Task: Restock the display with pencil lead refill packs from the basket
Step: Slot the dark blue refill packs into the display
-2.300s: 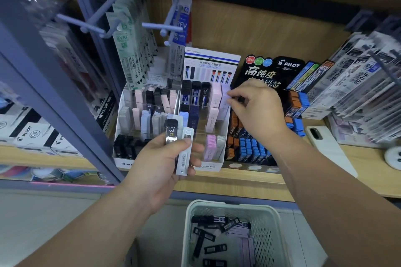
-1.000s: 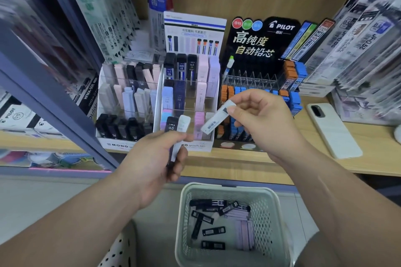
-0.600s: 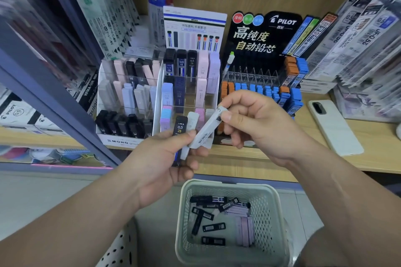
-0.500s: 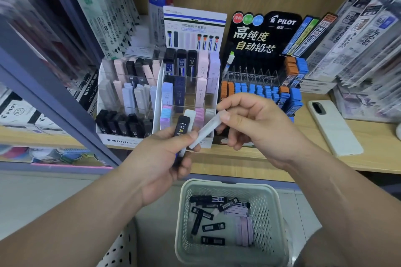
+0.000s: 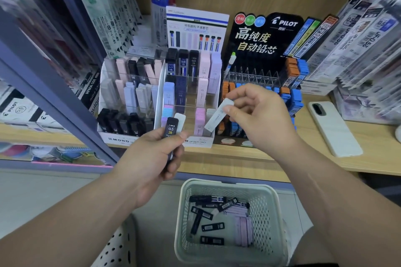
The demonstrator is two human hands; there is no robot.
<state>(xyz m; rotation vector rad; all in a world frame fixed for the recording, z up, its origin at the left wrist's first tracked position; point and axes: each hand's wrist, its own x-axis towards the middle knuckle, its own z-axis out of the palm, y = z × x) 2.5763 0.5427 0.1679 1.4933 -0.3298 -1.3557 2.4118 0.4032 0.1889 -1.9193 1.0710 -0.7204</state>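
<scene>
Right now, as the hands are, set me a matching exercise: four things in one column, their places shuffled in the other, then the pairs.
Things
1. black 2B pack
2. tilted white pack
3. phone
4. loose lilac packs

Places
A. in the basket
B. flat on the shelf
C. held in the left hand
D. pinched by the right hand

Pairs: 1-C, 2-D, 3-B, 4-A
</scene>
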